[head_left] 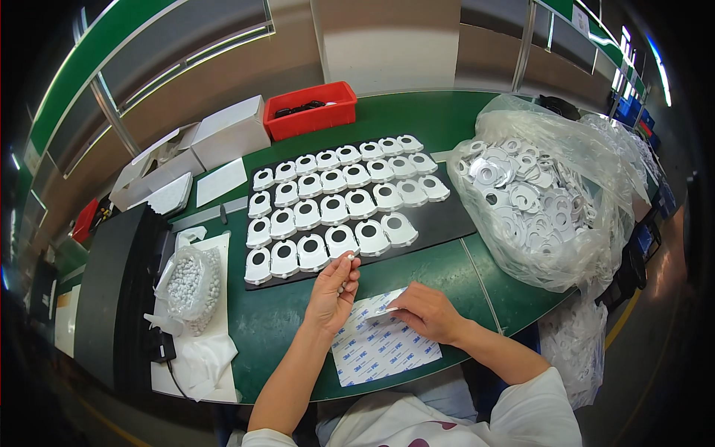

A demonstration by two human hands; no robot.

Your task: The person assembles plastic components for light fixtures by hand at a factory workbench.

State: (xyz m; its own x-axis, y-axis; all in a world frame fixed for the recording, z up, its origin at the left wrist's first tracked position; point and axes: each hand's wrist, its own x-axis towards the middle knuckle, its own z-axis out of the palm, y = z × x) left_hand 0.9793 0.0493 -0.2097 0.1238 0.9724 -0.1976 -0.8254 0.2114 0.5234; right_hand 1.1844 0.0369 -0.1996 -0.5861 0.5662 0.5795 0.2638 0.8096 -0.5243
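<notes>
Across the green tabletop (417,119) in front of me lies a black rectangular mat (447,220) carrying rows of white plastic plates with dark round holes (339,201). To its right slumps a big clear plastic bag heaped with more white plastic parts (536,194). Behind the mat sit a red plastic bin (310,110) and open white cardboard boxes (216,138); to the left is a smaller clear bag of pale beads (192,281).

Nearer me lies the white sheet of adhesive backing paper (376,346), flat on the tabletop under my right hand (426,313). That hand presses down on it with fingers curled, pinching up a corner or strip. My left hand (333,292) is raised just beside the front row of plates, fingertips closed on a tiny white piece (347,257).

The piece is small and probably sticky, so I judge it could fold onto itself or cling to my fingers. My wrist could also nudge the front row out of line.
</notes>
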